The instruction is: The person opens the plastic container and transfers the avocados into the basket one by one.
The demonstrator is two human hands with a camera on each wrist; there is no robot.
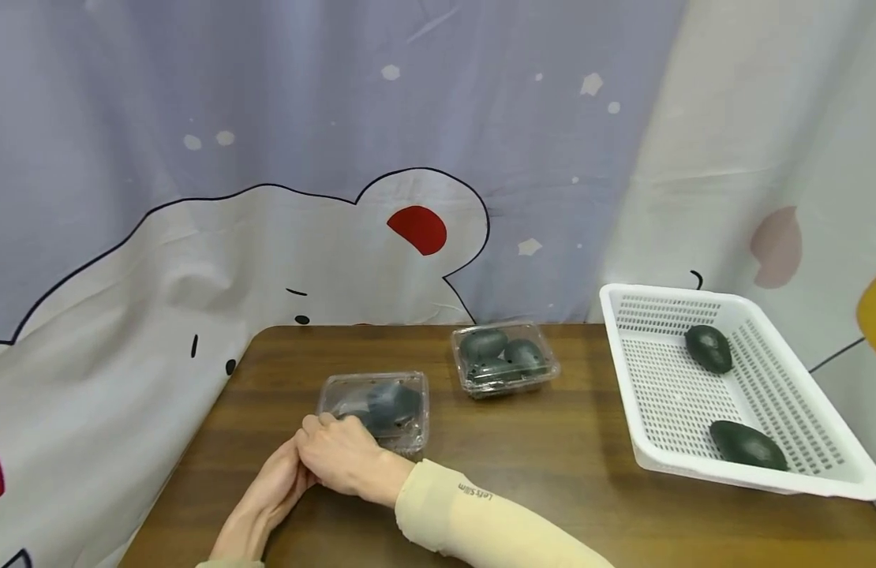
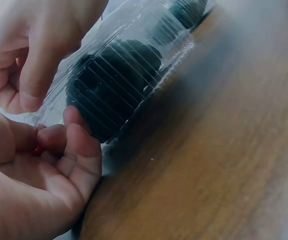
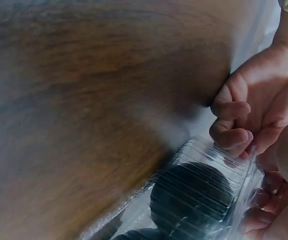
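Observation:
A lidded clear plastic box (image 1: 413, 430) holding dark green avocados (image 1: 394, 404) lies on the table before me. At its near left corner my left hand (image 1: 273, 483) pinches the rim between thumb and curled fingers. The left wrist view shows those fingertips (image 2: 84, 142) against the box's end wall. My right hand (image 1: 342, 454) lies over the same corner, its thumb and fingers (image 2: 31, 95) bent at the rim, close beside the left. It covers part of the box in the head view. The exact grip at the rim is partly hidden in both wrist views.
A second clear box (image 1: 505, 386) with three avocados stands farther back, its lid down. To the right, a white slotted basket (image 1: 626, 394) holds two avocados (image 1: 708, 349). The wooden table (image 1: 530, 465) ends at a printed curtain (image 1: 338, 268).

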